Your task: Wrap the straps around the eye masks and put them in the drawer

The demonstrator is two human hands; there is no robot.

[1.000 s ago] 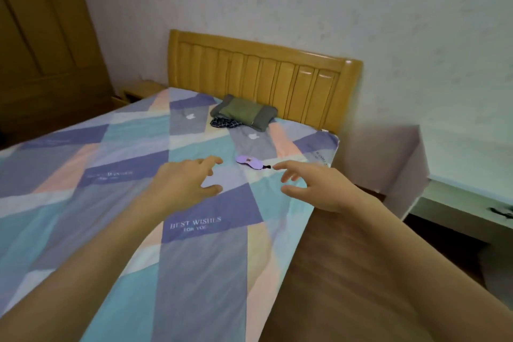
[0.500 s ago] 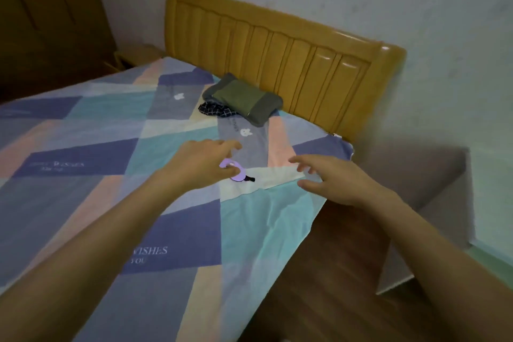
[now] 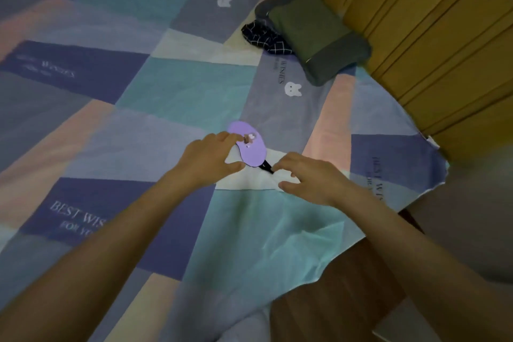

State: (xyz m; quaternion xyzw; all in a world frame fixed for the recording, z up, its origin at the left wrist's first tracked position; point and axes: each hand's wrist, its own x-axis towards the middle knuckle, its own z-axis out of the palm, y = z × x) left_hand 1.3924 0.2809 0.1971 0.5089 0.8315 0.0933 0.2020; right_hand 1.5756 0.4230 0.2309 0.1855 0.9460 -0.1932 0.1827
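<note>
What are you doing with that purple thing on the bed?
A person leans over the bed, with both hands on a purple eye mask. The left hand touches the mask's near edge, and the right hand reaches for the black strap at its end. The mask lies flat and the strap is not wrapped yet. No drawer is in view.

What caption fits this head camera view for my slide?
Both bare hands, left hand and right hand, close on a flat lilac fabric eye mask lying on a pastel patchwork bedsheet.
</note>
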